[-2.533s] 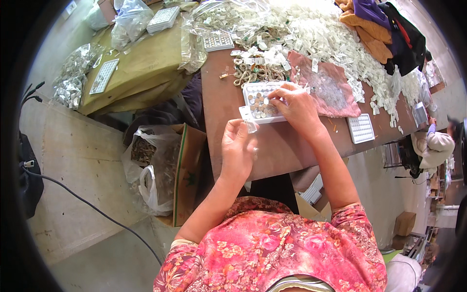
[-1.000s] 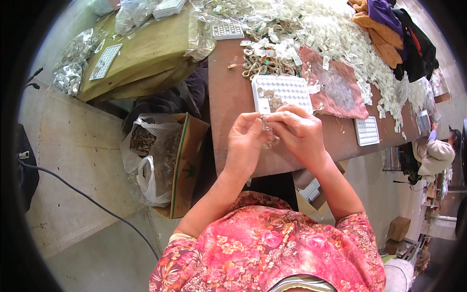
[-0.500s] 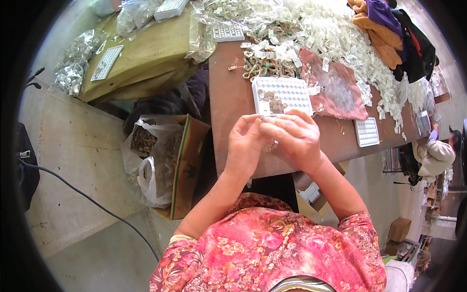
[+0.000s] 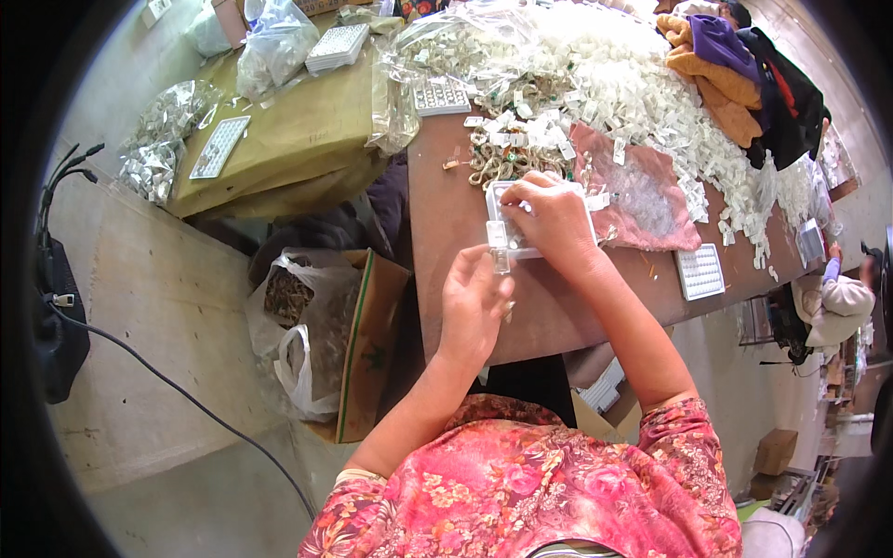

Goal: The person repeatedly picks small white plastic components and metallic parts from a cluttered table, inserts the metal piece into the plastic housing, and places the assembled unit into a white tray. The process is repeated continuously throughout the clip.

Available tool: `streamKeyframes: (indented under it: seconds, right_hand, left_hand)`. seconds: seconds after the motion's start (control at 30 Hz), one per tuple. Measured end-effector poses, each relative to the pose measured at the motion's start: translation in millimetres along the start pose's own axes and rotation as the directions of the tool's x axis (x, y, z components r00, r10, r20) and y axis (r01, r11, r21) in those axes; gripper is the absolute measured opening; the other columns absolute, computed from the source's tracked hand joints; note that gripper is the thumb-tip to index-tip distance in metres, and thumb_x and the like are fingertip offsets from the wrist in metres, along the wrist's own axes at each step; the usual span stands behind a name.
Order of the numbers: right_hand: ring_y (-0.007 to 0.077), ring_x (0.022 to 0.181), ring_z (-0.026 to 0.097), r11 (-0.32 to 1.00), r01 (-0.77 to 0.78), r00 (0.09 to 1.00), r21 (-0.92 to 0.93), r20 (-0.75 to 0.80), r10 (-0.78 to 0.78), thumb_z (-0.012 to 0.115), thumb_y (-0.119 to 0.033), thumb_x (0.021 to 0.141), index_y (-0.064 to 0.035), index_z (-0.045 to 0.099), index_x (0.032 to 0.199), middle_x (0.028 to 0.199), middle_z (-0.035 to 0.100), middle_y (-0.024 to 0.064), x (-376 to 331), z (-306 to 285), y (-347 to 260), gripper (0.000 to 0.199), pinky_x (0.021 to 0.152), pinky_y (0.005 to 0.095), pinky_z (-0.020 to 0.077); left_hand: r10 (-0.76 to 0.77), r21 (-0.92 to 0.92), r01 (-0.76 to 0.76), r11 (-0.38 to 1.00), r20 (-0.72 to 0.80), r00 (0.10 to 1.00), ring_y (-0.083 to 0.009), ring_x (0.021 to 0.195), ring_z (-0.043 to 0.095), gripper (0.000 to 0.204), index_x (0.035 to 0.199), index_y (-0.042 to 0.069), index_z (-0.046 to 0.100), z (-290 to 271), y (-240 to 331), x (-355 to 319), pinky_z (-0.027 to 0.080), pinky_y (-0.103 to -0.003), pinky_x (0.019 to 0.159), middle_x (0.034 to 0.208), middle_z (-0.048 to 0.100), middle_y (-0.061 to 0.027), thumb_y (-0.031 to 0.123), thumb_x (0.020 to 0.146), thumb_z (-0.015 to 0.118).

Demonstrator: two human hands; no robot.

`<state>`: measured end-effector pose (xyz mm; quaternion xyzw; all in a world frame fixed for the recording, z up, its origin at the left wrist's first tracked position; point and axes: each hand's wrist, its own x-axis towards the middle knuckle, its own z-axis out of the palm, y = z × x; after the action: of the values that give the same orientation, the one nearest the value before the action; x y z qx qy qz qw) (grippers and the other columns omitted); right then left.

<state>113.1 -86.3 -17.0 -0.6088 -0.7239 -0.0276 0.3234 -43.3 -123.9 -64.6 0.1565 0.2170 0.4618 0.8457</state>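
Observation:
My left hand is at the near left corner of a white tray, fingers closed on a small clear plastic piece that stands up from the fingertips. My right hand reaches over the tray, its fingers bent down and together inside it. Whatever is at those fingertips is hidden, as is most of the tray's inside. Beyond the tray lies a tangle of beige cords with small white tags. A pinkish-red cloth rests to the right.
A big heap of clear plastic pieces covers the table's far side. Another white tray sits near the right edge. To the left are a cloth-covered table and a cardboard box with a plastic bag. Another person sits far right.
My hands were together in front of the tray and have parted. The right moved up over the tray; the left moved slightly down, now showing the clear plastic piece.

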Motion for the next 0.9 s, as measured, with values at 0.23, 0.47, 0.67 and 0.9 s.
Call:
streamKeyframes:
  seconds: [0.23,0.47,0.67,0.9]
  right_hand:
    - [0.0181,0.072,0.064,0.911,-0.129,0.991,0.392,0.018,0.133,0.072,-0.001,0.075,-0.0043,0.07,0.086,0.084,0.068,0.0076,-38,-26,-32,0.012,0.06,0.029,0.0512]
    - [0.0225,0.073,0.065,0.935,-0.055,0.996,0.35,-0.043,0.075,0.071,0.001,0.074,-0.0034,0.068,0.087,0.084,0.066,0.0099,-47,-25,-36,0.014,0.063,0.0313,0.0515]
    - [0.0259,0.071,0.065,0.929,-0.145,0.988,0.34,0.106,0.115,0.067,-0.008,0.079,-0.0055,0.067,0.089,0.082,0.065,0.0072,-49,-28,-31,0.01,0.061,0.0339,0.0512]
    - [0.0254,0.08,0.066,0.984,0.16,0.951,0.083,-0.282,-0.131,0.07,-0.007,0.076,-0.0061,0.07,0.099,0.088,0.069,0.0069,-66,-8,-41,0.023,0.074,0.0349,0.0517]
  left_hand:
    - [0.056,-0.047,-0.051,0.998,0.114,0.992,-0.0127,0.079,0.062,0.016,0.111,0.007,0.052,-4,-5,6,0.051,-0.026,0.067,0.098,0.063,-0.0057,0.014,0.097,0.055]
    - [0.064,0.016,-0.066,0.998,0.097,0.993,-0.0137,0.076,0.061,0.014,0.106,0.005,0.055,-1,-5,3,0.051,-0.026,0.067,0.095,0.063,-0.0065,0.013,0.096,0.058]
    - [0.066,0.035,-0.07,0.997,0.104,0.992,-0.0137,0.076,0.061,0.014,0.107,0.004,0.055,-1,-4,5,0.051,-0.026,0.068,0.098,0.063,-0.0074,0.013,0.096,0.057]
    - [0.069,-0.055,-0.063,0.996,0.111,0.991,-0.0132,0.081,0.062,0.015,0.109,0.005,0.055,-4,-5,3,0.052,-0.028,0.071,0.101,0.063,-0.0079,0.013,0.097,0.056]
